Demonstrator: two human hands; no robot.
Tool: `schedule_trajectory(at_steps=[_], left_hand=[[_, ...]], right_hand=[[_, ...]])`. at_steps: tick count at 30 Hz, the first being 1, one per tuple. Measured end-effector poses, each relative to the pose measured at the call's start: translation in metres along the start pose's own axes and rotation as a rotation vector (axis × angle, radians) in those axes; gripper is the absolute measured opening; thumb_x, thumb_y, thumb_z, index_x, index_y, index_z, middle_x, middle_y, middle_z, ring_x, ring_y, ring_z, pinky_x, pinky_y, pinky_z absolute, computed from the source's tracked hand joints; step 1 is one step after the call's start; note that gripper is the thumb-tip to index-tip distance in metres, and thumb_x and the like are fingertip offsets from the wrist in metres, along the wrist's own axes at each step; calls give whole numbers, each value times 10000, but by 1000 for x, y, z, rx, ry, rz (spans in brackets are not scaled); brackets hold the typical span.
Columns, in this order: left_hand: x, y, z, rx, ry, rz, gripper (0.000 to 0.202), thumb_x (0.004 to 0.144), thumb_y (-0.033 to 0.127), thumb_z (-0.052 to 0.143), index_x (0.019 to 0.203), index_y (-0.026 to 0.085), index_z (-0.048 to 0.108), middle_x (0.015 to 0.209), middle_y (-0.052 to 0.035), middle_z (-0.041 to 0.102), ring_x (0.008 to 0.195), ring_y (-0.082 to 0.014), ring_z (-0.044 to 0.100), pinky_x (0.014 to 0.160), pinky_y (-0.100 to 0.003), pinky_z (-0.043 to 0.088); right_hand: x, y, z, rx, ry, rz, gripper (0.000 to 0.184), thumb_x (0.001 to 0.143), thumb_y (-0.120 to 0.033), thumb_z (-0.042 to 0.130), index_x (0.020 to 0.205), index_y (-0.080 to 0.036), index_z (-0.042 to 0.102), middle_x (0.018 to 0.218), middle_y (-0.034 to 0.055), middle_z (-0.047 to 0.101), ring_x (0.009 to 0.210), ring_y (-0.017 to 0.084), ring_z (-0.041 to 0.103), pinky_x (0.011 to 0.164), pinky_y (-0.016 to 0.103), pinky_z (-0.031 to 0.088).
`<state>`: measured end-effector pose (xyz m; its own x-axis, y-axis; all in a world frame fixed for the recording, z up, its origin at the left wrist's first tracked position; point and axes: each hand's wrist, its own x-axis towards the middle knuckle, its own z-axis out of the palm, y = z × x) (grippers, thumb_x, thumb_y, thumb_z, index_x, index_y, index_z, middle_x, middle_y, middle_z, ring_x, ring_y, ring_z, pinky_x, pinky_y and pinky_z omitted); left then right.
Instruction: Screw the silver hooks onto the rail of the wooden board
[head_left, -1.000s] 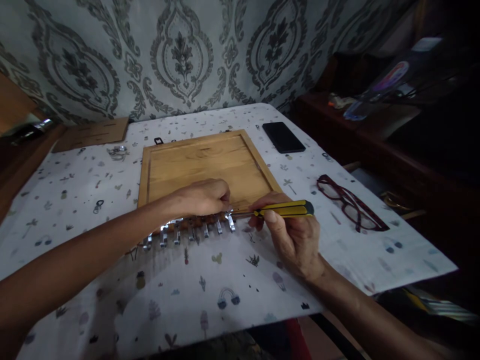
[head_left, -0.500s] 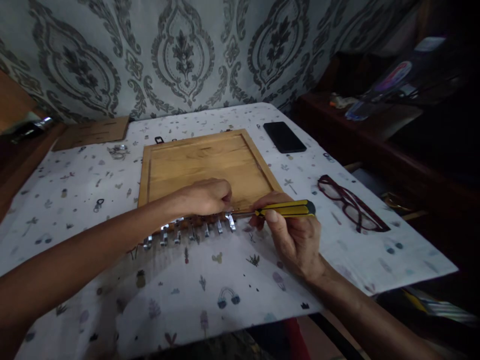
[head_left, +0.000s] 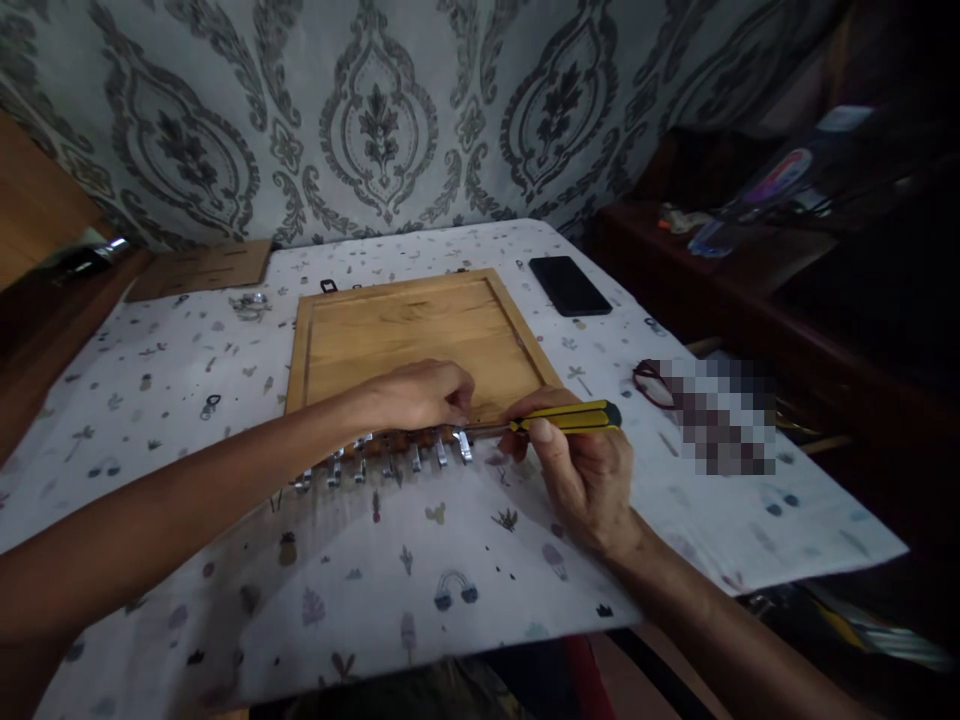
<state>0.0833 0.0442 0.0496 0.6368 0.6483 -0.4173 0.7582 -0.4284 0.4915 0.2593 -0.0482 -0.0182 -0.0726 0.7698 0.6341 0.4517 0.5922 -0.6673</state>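
Note:
My right hand (head_left: 589,470) is wrapped round a screwdriver (head_left: 574,417) with a yellow and black handle, held nearly level and pointing left. Its shaft runs along the near edge of a framed wooden board (head_left: 420,320), which lies flat on the table. Over that same edge my left hand (head_left: 427,393) is closed, its fingertips pressed together close to the screwdriver's tip; what they pinch is hidden. Just below these fingertips is a shiny metal hook (head_left: 463,446). Several similar hooks stick out in a row along the near edge, partly behind my left forearm.
A white printed cloth (head_left: 360,590) covers the table. A black phone (head_left: 570,286) and dark red glasses (head_left: 654,384), partly pixelated, lie to the right. Small metal pieces (head_left: 250,305) and brown cardboard (head_left: 199,271) are at the back left. A plastic bottle (head_left: 757,190) stands beyond the table.
The camera view has shifted slightly, so the board and table appear a little lower. Both hands keep almost the same place and grip at the board's near edge.

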Motion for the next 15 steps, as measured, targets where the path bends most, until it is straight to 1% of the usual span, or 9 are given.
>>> schedule_trajectory(at_steps=[4, 6, 8, 10, 12, 15], left_hand=[[-1, -4, 3, 8, 29, -4, 38, 868, 184, 612, 834, 174, 625, 718, 24, 591, 675, -118, 508, 634, -247, 351], [-2, -9, 3, -21, 39, 8, 76, 891, 211, 586, 846, 173, 634, 734, 17, 615, 692, -125, 528, 649, -252, 364], [-4, -14, 5, -52, 75, 59, 148, 931, 245, 538, 840, 173, 629, 744, 13, 624, 712, -132, 543, 665, -256, 375], [-7, -19, 7, -50, 136, 134, 197, 965, 269, 495, 842, 178, 618, 755, 12, 625, 722, -133, 548, 677, -258, 380], [-9, -21, 12, 0, 187, 169, 191, 975, 283, 499, 858, 183, 614, 782, 6, 634, 742, -139, 557, 688, -264, 378], [-13, -21, 21, 108, 224, 164, 156, 969, 306, 553, 883, 190, 613, 840, -12, 662, 792, -161, 581, 688, -277, 366]], right_hand=[[1, -2, 0, 0, -9, 7, 285, 1058, -341, 471, 907, -196, 664, 711, 20, 661, 547, 135, 641, 539, 284, 506], [2, -3, -1, 2, -8, 6, 287, 1056, -334, 470, 897, -195, 664, 704, 17, 659, 540, 134, 639, 534, 280, 501], [2, -4, -1, 1, -4, 6, 295, 1053, -337, 472, 880, -193, 662, 706, 16, 658, 526, 130, 632, 520, 274, 495], [2, -5, 0, 9, -1, 10, 291, 1052, -339, 476, 881, -190, 658, 716, 15, 656, 519, 125, 629, 505, 265, 495], [2, -4, 0, 20, 1, 10, 274, 1050, -330, 482, 891, -187, 654, 726, 12, 652, 520, 118, 628, 502, 257, 499], [2, -4, 0, 33, -2, 0, 267, 1050, -324, 486, 886, -190, 648, 725, 8, 649, 517, 113, 620, 495, 255, 498]])
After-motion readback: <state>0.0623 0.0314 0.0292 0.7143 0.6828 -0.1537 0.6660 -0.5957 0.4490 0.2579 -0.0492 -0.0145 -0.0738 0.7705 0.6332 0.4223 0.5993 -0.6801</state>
